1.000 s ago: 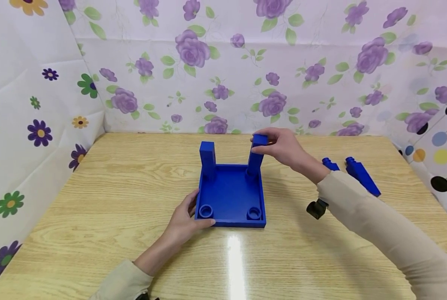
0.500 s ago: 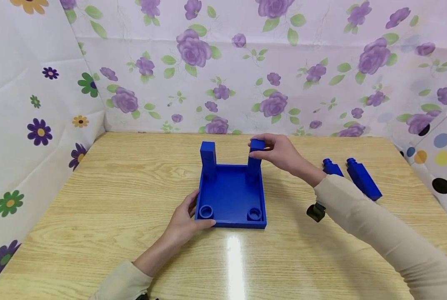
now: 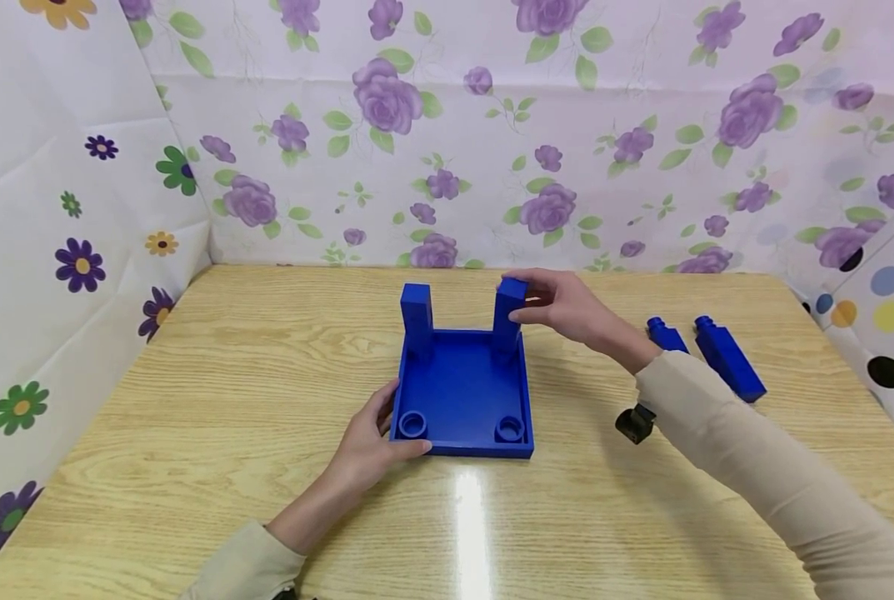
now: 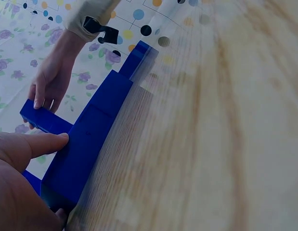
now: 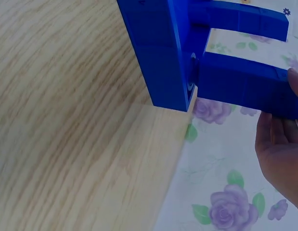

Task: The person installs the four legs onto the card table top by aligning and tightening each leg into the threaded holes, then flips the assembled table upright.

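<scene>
A blue square tabletop (image 3: 461, 392) lies underside up on the table, with a raised rim and round sockets (image 3: 509, 429) at its two near corners. My left hand (image 3: 367, 442) grips its near left corner, the thumb over the front rim. At the far left corner a square blue leg stands upright (image 3: 417, 321). My right hand (image 3: 562, 307) pinches the top of a second blue leg (image 3: 505, 321) between thumb and fingers. This leg stands at the far right corner; in the right wrist view, its lower end (image 5: 204, 77) is right at the socket.
Two more blue legs with threaded ends, a partly covered one (image 3: 666, 335) and a longer-looking one (image 3: 730, 358), lie on the wooden table (image 3: 267, 358) to the right. A flowered cloth (image 3: 387, 192) hangs behind the table's far edge.
The leg in my right hand has gone from tilted to nearly upright and turned slightly, coming down a little. My right fingers have shifted on its top. The left hand holds still.
</scene>
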A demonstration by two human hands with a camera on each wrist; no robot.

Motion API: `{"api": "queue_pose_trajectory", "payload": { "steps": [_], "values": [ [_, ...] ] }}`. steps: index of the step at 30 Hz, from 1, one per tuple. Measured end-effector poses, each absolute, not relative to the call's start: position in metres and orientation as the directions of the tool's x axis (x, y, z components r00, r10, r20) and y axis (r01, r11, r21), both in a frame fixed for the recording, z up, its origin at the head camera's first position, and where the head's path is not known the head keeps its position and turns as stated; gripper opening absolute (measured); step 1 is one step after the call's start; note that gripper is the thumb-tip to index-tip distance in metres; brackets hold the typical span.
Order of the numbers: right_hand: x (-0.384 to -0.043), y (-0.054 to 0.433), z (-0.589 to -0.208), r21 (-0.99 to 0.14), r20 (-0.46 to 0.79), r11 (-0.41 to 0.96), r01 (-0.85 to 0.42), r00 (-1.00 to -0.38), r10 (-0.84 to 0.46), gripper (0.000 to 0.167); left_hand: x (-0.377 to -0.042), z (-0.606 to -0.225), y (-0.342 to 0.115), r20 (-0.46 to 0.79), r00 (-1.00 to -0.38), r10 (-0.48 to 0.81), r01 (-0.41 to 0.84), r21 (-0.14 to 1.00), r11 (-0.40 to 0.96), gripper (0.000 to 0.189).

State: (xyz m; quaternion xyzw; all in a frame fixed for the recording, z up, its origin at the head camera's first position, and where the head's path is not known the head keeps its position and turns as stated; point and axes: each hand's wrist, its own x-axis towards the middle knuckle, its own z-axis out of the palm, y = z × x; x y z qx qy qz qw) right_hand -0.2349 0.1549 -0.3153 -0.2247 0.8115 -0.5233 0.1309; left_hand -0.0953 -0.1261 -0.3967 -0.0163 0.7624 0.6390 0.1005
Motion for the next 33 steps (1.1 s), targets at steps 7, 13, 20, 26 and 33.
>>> {"api": "queue_pose_trajectory", "payload": {
  "steps": [7, 13, 20, 26, 33],
  "values": [
    [-0.231, 0.148, -0.323, -0.866, 0.086, 0.432, -0.251, -0.927, -0.366, 0.057, -0.095, -0.397, -0.126, -0.177, -0.979, 0.100, -0.156, 0.970, 0.187, 0.094],
    [-0.226, 0.140, -0.330, -0.820, 0.141, 0.513, -0.255, -0.958, -0.251, 0.055, -0.095, -0.396, -0.125, -0.177, -0.979, 0.098, -0.156, 0.970, 0.187, 0.094],
    [-0.225, 0.136, -0.333, -0.788, 0.180, 0.549, -0.278, -0.957, -0.227, 0.053, -0.096, -0.397, -0.126, -0.170, -0.981, 0.094, -0.150, 0.969, 0.195, 0.093],
    [-0.225, 0.139, -0.331, -0.839, 0.145, 0.471, -0.272, -0.947, -0.288, 0.061, -0.096, -0.397, -0.126, -0.167, -0.982, 0.091, -0.148, 0.971, 0.188, 0.093],
    [-0.235, 0.153, -0.324, -0.963, 0.106, 0.180, -0.200, -0.896, -0.431, 0.062, -0.096, -0.398, -0.126, -0.166, -0.981, 0.099, -0.147, 0.973, 0.180, 0.093]
  ]
}}
